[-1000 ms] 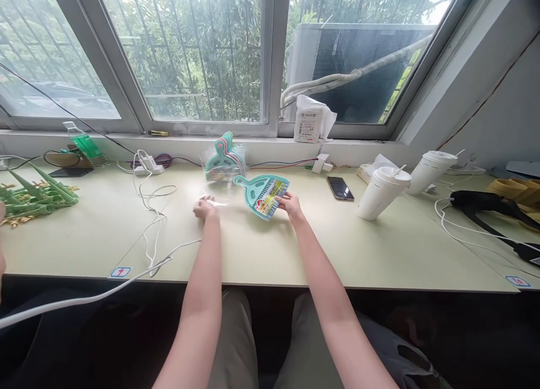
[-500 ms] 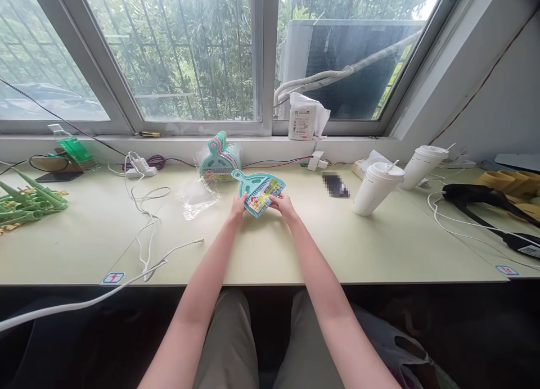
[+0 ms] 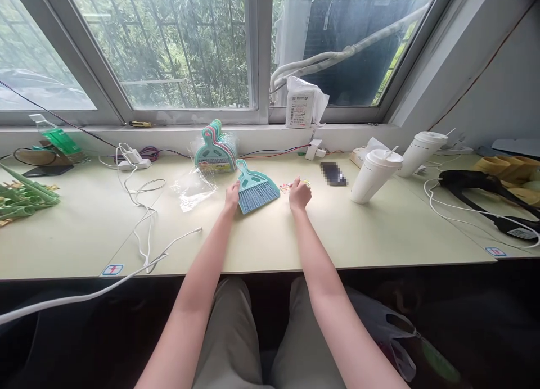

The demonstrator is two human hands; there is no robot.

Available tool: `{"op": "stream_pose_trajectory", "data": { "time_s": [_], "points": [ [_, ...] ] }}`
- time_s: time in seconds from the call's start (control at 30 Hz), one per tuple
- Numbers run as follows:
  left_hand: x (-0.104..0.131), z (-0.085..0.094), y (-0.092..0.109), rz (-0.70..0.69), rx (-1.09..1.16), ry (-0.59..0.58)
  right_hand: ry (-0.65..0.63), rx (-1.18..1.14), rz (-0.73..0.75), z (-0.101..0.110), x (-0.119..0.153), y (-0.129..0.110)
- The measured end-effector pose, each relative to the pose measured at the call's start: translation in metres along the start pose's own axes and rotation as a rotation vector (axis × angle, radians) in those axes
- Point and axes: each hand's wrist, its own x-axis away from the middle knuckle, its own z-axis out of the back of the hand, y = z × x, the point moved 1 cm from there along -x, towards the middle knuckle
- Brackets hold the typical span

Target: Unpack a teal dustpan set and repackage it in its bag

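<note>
My left hand (image 3: 232,195) grips the left edge of a teal hand broom (image 3: 258,197) with blue-grey bristles, tilted over the desk. A teal dustpan appears to sit behind the brush, but I cannot clearly tell the two apart. To its right, my right hand (image 3: 300,194) is closed in a fist on a colourful printed label (image 3: 286,188), which pokes out on both sides of it. Behind the broom, a row of similar brush-and-dustpan sets (image 3: 214,147) in teal and pink stands in clear plastic against the sill.
Crumpled clear film (image 3: 192,191) lies left of my left hand, with white cables (image 3: 145,231) beyond it. A phone (image 3: 333,174) and lidded white cups (image 3: 375,175) stand right of my right hand. A tissue pack (image 3: 300,105) rests on the sill.
The printed label has come off the front of the broom, baring its bristles. My right hand has moved right, away from the broom, with the label in it.
</note>
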Motion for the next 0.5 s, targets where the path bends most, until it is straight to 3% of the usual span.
{"op": "stream_pose_trajectory", "data": {
  "time_s": [0.13, 0.2, 0.33, 0.5],
  "points": [
    [0.007, -0.012, -0.002, -0.034, -0.078, -0.094, -0.206, 0.020, 0.435, -0.016, 0.033, -0.030],
    [0.009, -0.017, -0.003, -0.081, -0.119, -0.106, -0.214, 0.120, 0.535, -0.026, 0.047, -0.039],
    [0.013, -0.020, -0.001, -0.128, -0.099, -0.140, -0.191, 0.200, 0.535, -0.036, 0.056, -0.041],
    [0.011, -0.016, 0.009, -0.119, -0.093, -0.276, -0.206, -0.013, 0.416, -0.030, 0.042, -0.042]
  ]
}}
